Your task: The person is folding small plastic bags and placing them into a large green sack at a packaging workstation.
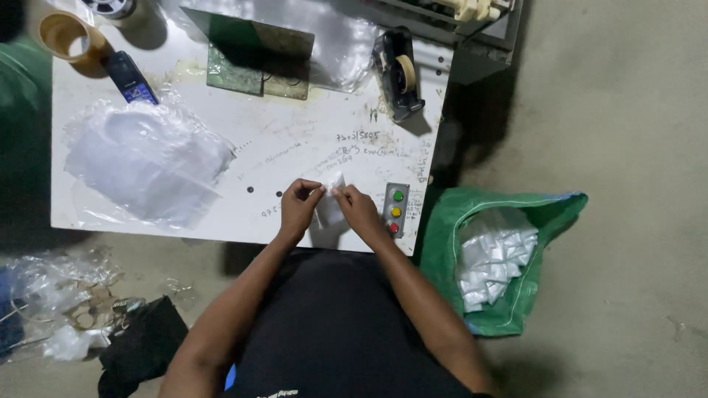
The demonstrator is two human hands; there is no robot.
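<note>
Both my hands meet over the near edge of a white table (310, 140). My left hand (299, 207) and my right hand (360, 209) pinch the top of a small clear plastic pouch (330, 199) between their fingertips, one at each side. The pouch hangs between the hands, and its lower part lies against the table. To the left on the table lies a large heap of clear plastic bags (144, 158).
A small panel with green, yellow and red buttons (396, 209) sits right of my right hand. A black tape dispenser (398, 72), a roll of brown tape (68, 38) and a dark phone (130, 77) lie farther back. A green sack (501, 258) of folded white packets stands on the floor, right.
</note>
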